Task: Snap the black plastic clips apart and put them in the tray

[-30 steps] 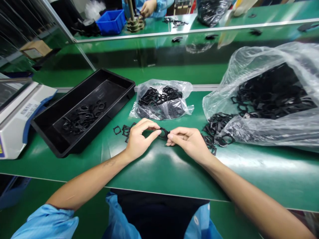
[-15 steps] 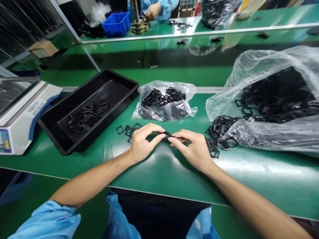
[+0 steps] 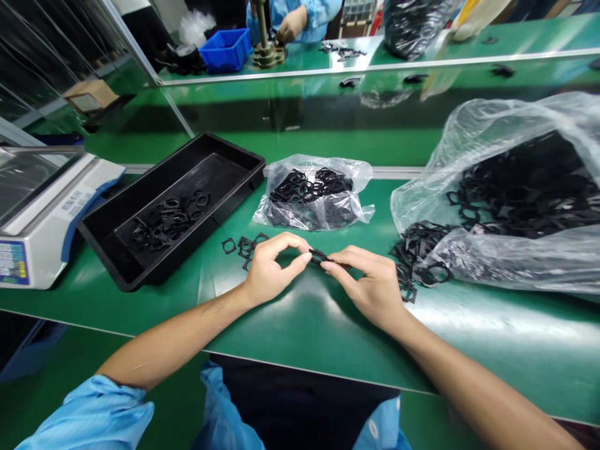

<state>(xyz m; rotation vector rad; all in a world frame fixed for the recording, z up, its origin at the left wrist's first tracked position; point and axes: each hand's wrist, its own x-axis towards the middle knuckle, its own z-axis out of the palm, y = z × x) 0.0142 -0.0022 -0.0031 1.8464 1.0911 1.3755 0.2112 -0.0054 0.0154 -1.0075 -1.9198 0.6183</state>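
Between my two hands, above the green table (image 3: 300, 331), is a small black ring-shaped part (image 3: 320, 255). My left hand (image 3: 276, 265) pinches its left end between thumb and fingertips. The right end is pinched the same way by my right hand (image 3: 372, 281). Whether it is one piece or two pressed together I cannot tell. Several loose black square-edged rings (image 3: 229, 245) lie just left of my left hand, partly hidden by it. Behind my right hand a pile of similar black rings (image 3: 422, 244) spills from a large clear plastic bag (image 3: 515, 262).
A black tray (image 3: 239, 181) holding several rings stands at the left, beside a white scale (image 3: 51, 250). Behind my hands sits a small clear bag (image 3: 360, 172) of rings. Across the bench, a co-worker's hand (image 3: 293, 24) is near a metal stand (image 3: 268, 56) and a blue bin (image 3: 227, 53).
The view has shifted slightly. My fingertips have drawn a little apart, so more of the black ring-shaped part shows between them. Both hands keep their pinch on it.
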